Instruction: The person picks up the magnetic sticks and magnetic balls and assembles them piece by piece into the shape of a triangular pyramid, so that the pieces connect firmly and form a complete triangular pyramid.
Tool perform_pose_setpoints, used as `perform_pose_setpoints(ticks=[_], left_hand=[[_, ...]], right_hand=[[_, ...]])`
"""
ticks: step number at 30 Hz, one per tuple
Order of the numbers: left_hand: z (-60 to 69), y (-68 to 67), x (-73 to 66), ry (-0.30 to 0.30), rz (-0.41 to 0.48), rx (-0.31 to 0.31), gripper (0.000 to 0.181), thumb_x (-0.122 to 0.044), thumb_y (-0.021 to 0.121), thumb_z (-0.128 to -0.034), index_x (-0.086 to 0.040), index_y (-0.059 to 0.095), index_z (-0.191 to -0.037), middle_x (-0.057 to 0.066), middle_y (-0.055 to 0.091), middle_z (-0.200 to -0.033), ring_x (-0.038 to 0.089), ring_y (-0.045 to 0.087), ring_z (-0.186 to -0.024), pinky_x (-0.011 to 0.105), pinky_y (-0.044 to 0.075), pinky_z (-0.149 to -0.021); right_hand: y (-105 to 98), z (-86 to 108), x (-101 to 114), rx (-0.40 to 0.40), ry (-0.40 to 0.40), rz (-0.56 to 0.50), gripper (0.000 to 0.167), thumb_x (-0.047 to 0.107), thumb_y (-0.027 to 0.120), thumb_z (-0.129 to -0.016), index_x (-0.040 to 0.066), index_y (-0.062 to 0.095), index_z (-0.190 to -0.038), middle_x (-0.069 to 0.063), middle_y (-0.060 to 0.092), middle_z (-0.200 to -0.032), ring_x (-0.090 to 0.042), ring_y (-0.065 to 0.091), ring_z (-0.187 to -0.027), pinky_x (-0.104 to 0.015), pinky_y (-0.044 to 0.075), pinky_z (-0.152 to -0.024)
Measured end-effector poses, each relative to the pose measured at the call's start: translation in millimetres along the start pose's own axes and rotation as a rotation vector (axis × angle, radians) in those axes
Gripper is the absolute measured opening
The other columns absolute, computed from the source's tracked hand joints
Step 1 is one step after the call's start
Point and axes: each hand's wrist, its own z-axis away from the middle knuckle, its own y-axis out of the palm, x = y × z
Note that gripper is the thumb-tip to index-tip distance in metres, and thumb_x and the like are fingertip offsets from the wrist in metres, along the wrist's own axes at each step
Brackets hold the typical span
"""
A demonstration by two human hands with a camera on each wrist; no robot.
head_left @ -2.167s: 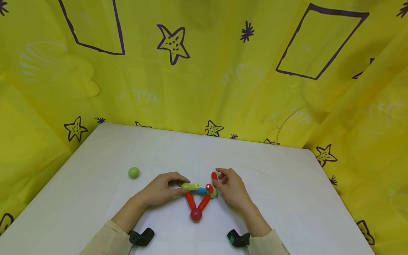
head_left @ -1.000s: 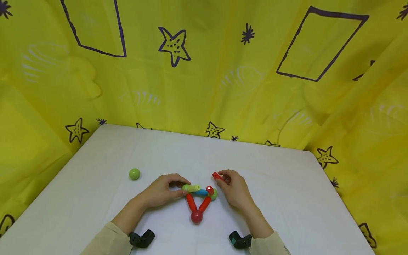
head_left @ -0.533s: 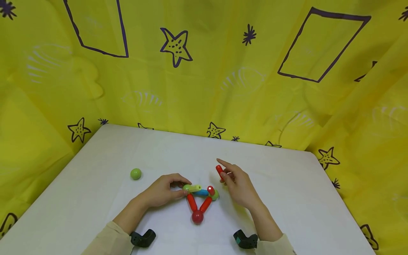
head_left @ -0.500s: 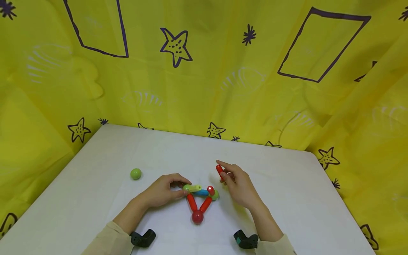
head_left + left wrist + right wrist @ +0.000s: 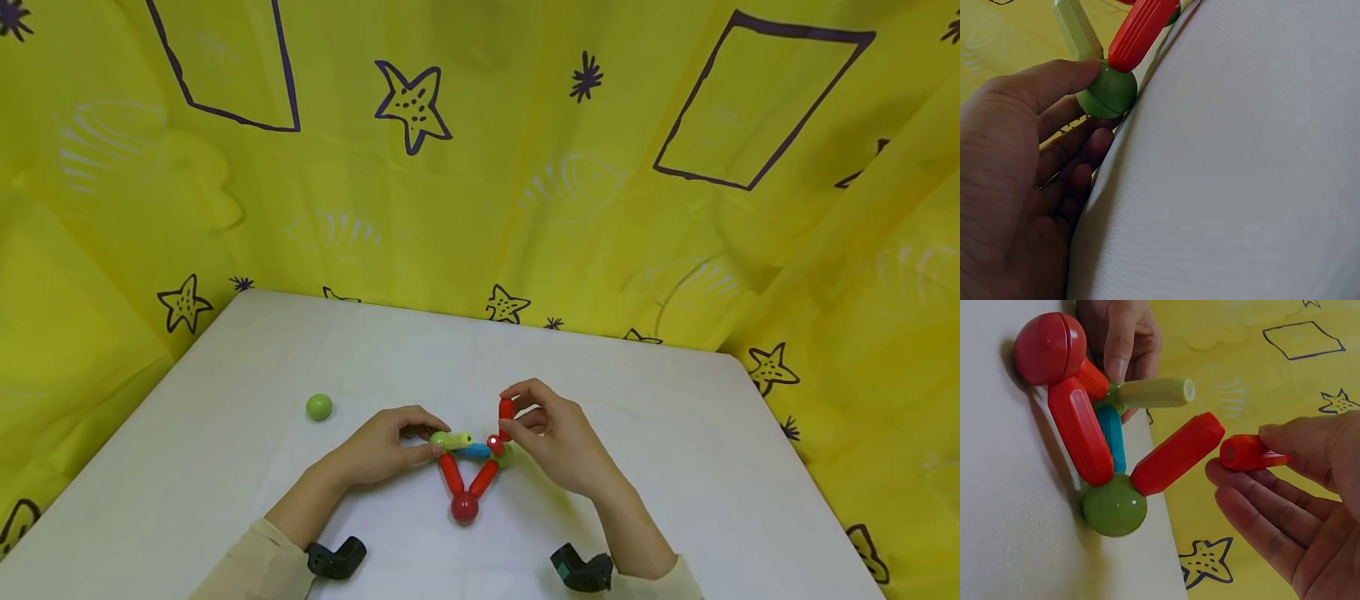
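Observation:
A triangle of toy rods and balls lies on the table: two red rods (image 5: pixel 1082 434) meet at a red ball (image 5: pixel 464 507), and a blue rod (image 5: pixel 474 451) joins two green balls. My left hand (image 5: pixel 390 448) pinches the left green ball (image 5: pixel 1109 92), from which a pale green rod (image 5: pixel 1157 392) rises. Another red rod (image 5: pixel 1179 455) stands up at a slant from the right green ball (image 5: pixel 1115 505). My right hand (image 5: pixel 558 433) pinches a loose red rod (image 5: pixel 1250 453) between thumb and fingers, close to that slanted rod's free end; a small gap shows in the right wrist view.
A single green ball (image 5: pixel 318 407) rests on the white table (image 5: pixel 405 350), left of the hands. Black devices (image 5: pixel 336 557) sit at both wrists. A yellow patterned curtain (image 5: pixel 480 208) hangs behind and beside the table.
My right hand has turned the loose red rod from slanted to nearly upright and brought it left, closer to the triangle's right side. My left hand has stayed on the green ball.

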Motion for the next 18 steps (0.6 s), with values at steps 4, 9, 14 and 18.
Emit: perform_pose_setpoints(ticks=[4, 9, 14, 18], left_hand=[[-0.5, -0.1, 0.4, 0.005, -0.001, -0.005, 0.026, -0.028, 0.076, -0.0941, -0.031, 0.074, -0.12, -0.015, 0.07, -0.11, 0.007, 0.063, -0.103, 0.028, 0.051, -0.095], [0.0, -1.1, 0.1, -0.012, 0.002, -0.003, 0.027, -0.027, 0.077, -0.0933, -0.034, 0.073, -0.119, -0.018, 0.069, -0.109, 0.006, 0.063, -0.103, 0.028, 0.051, -0.096], [0.3, -1.3, 0.3, -0.01, 0.004, 0.0, 0.027, -0.027, 0.077, -0.0936, -0.034, 0.073, -0.119, -0.018, 0.069, -0.109, 0.006, 0.063, -0.103, 0.028, 0.051, -0.097], [-0.3, -0.9, 0.9, 0.014, 0.002, -0.004, 0.026, -0.028, 0.076, -0.0942, -0.031, 0.074, -0.12, -0.015, 0.07, -0.11, 0.007, 0.063, -0.102, 0.028, 0.052, -0.095]], right_hand=[[2, 0.6, 2, -0.005, -0.083, 0.053, 0.028, 0.015, 0.075, -0.096, 0.018, 0.062, -0.121, 0.002, 0.072, -0.102, -0.011, 0.071, -0.091, -0.028, 0.058, -0.086], [3, 1.8, 6, -0.016, -0.137, 0.067, 0.028, 0.015, 0.076, -0.095, 0.018, 0.062, -0.119, 0.007, 0.071, -0.099, -0.009, 0.069, -0.091, -0.029, 0.058, -0.086], [8, 3.7, 12, -0.014, -0.15, 0.059, 0.028, 0.016, 0.078, -0.094, 0.023, 0.061, -0.116, 0.012, 0.071, -0.099, -0.007, 0.068, -0.091, -0.033, 0.058, -0.087], [14, 4.2, 14, 0.026, -0.185, 0.076, 0.028, 0.019, 0.079, -0.093, 0.025, 0.062, -0.113, 0.015, 0.07, -0.099, -0.006, 0.066, -0.095, -0.038, 0.057, -0.091]])
